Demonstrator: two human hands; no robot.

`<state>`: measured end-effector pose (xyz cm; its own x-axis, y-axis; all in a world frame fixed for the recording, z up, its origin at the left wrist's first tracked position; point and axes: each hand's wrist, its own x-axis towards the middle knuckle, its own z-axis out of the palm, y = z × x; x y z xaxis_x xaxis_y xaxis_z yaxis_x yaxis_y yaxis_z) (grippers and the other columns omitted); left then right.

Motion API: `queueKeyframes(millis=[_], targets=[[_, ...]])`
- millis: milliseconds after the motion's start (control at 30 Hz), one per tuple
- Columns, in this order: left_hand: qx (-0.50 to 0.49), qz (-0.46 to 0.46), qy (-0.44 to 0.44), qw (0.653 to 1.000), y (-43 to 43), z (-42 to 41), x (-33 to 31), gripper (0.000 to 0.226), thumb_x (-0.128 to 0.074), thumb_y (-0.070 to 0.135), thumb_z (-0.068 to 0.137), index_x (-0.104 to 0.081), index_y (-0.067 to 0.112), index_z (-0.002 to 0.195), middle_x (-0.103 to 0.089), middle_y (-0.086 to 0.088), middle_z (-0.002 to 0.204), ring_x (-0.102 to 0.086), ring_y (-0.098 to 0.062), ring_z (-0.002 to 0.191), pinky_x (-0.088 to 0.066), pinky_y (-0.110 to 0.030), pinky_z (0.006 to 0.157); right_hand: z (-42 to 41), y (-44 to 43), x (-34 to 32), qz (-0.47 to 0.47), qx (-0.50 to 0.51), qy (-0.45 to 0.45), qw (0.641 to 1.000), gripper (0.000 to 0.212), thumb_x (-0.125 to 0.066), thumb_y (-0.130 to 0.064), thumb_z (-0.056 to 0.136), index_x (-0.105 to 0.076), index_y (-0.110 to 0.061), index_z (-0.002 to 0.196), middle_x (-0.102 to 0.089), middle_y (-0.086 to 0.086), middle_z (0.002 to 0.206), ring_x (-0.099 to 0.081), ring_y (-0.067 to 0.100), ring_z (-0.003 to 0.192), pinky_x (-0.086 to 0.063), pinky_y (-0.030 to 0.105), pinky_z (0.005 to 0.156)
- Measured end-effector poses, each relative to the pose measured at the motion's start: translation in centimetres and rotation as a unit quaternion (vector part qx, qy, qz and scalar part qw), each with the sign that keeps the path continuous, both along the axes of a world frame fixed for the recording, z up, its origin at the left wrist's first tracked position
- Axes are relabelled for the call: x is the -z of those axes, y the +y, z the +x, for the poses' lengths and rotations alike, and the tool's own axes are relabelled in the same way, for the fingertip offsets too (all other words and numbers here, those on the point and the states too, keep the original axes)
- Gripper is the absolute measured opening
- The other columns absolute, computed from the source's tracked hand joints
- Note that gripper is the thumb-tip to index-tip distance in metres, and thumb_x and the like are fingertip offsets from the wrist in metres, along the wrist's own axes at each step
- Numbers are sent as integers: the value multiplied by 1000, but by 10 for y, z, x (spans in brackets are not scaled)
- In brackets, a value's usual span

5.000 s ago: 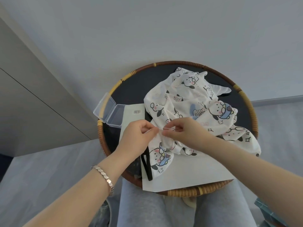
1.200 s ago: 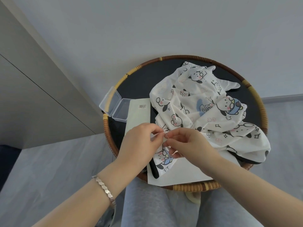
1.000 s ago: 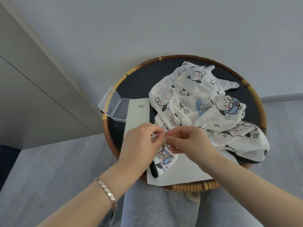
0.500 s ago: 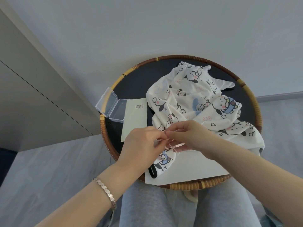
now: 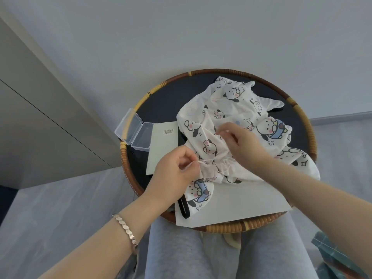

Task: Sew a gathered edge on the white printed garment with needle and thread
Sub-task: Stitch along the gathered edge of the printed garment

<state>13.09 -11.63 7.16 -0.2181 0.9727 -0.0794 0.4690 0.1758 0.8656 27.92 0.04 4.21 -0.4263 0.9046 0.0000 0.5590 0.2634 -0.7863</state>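
Swallowing thread (image 5: 201, 161) end: left hand (image 5: 175, 172) grip.

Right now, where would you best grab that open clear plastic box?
Probably from above, pinching the clear box across its base half's near and far walls: it lies open, lid spread left over the tray rim, a card close on its right.

A round worktop (image 5: 165, 105) with a dark top and a woven cane rim carries the white printed garment (image 5: 227, 109), which lies crumpled across its middle and right part. Just left of the garment lies a pale card (image 5: 161, 150) with a barcode label, and farther left of the garment a clear plastic box (image 5: 133, 135) sits open, its lid over the rim. Under the garment's near edge a white sheet (image 5: 237, 202) reaches past the rim, and a black strap (image 5: 184, 210) pokes out from beneath the garment.
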Motion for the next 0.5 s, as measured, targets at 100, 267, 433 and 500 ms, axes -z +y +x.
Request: queueKeyframes(millis=[100,267,433,500], targets=[[2,-1,6,1000,0,1,1,17,-57,7,86,-53,19,74,-65,0,64,-53,4,54,-39,-6,53,22,22,11,159,-42,-335,928,26,-37,-9,95,-48,-16,117,-50,4,93,-51,27,74,-45,35,60],[-5,-9,-4,1000,1,1,2,14,-55,7,87,-52,15,76,-60,0,59,-49,4,46,-38,-6,48,21,24,-6,-11,68,-155,986,20,-48,-20,93,-53,-18,112,-54,3,87,-53,18,67,-44,29,55],[-1,-4,-24,1000,3,2,1,14,-54,4,88,-52,12,77,-52,9,46,-43,3,39,-33,-6,43,0,-8,-36,-191,-173,-15,966,13,-66,-34,82,-72,-25,90,-37,-7,54,-30,5,46,-28,15,45],[2,-3,-24,1000,4,2,1,15,-53,4,89,-52,12,76,-51,12,42,-43,2,38,-32,-6,43,-4,-14,-38,-174,-210,-25,962,12,-66,-30,83,-72,-21,86,-39,-10,50,-32,3,43,-27,12,44]])
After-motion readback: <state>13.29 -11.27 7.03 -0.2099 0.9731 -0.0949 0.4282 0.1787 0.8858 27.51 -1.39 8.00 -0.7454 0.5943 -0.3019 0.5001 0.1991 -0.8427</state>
